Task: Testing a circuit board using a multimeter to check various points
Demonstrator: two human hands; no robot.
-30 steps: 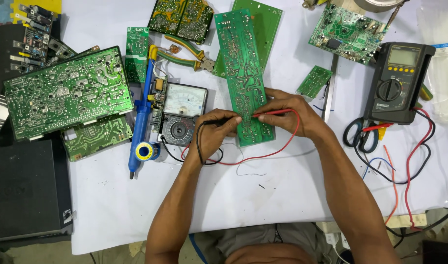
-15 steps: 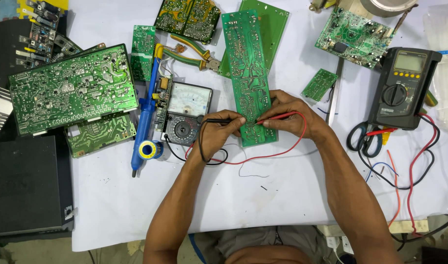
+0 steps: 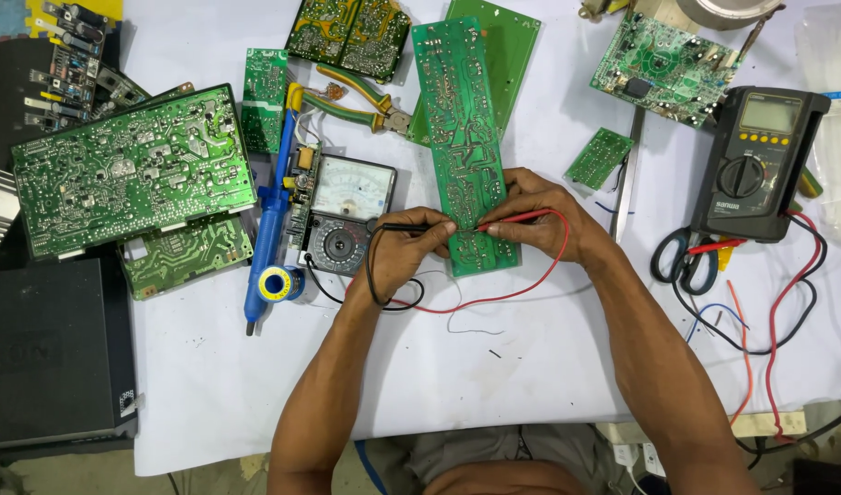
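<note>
Left of the white table cover (image 3: 255,403) lie a large green printed circuit board with silver solder tracks (image 3: 132,170), a smaller green board (image 3: 187,255) partly tucked under its lower edge, and a flat black case (image 3: 49,353); a blue-handled soldering iron (image 3: 272,211) runs just beside them, with a small spool of solder wire (image 3: 276,284) near its lower end. Towards the top lie pliers with green-and-yellow handles (image 3: 352,99) and a dark green board with yellow patches (image 3: 349,27). At right stand a dark grey digital multimeter with a rotary dial (image 3: 755,165), black-handled scissors (image 3: 682,257) and a small green rectangular board (image 3: 599,158).
</note>
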